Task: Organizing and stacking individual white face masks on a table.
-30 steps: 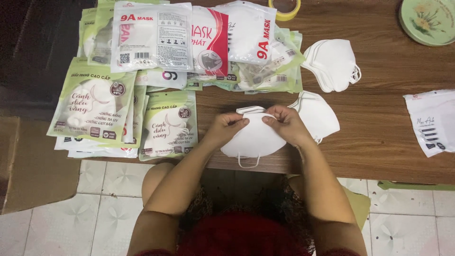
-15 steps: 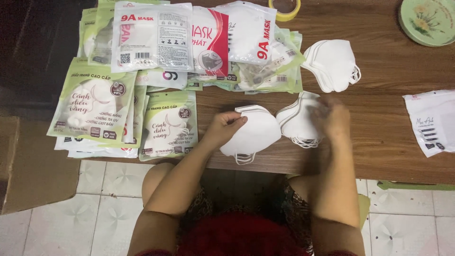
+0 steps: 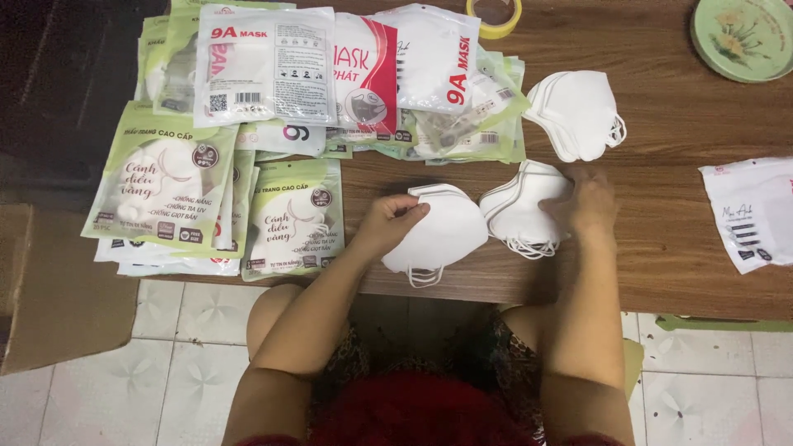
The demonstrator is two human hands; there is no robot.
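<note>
Two white folded fabric masks, side by side at the near table edge.
Your left hand (image 3: 395,221) pinches the single folded white mask (image 3: 442,233); right hand (image 3: 588,202) lies flat on the small white mask stack (image 3: 522,211) just right of it; long axes run left-right.

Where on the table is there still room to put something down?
Bare brown wooden table shows between the upper stack of white folded masks and the white printed bag at the right edge. A smaller patch lies along the near edge, right of the right hand. The left side is crowded with green and white mask packets.
</note>
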